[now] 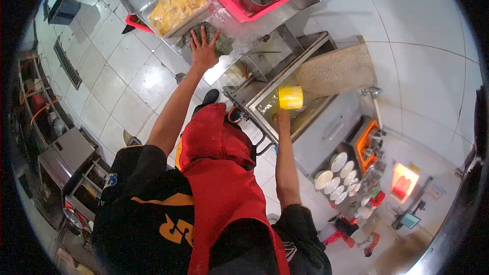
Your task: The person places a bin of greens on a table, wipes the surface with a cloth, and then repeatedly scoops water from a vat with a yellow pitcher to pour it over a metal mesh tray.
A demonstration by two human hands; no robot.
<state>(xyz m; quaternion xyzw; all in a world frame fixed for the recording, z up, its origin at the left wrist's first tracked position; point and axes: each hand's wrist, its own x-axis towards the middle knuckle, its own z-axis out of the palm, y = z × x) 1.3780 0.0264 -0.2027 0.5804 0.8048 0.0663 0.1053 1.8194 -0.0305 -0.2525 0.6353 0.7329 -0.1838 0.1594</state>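
My left hand (205, 52) lies with its fingers spread on a dark green, wet-looking thing (223, 46) on the metal counter (237, 33). Just beyond it, a clear container (201, 11) holds yellow, flat pieces (175, 7). My right hand (283, 118) is closed at the near side of a yellow cup (290, 98), apparently gripping its handle. That cup is over a metal fryer-like basin (265, 109) of liquid. A mesh basket or screen (336, 69) slants across the basin's far side.
A pink tray (246, 16) with dark pots stands at the top. A thin metal rod (261, 52) lies beside the basin. White bowls (338, 162) and an orange tray (362, 147) are at the right. Shelving (84, 188) stands at the left, and a dark bin (64, 9) on the tiled floor.
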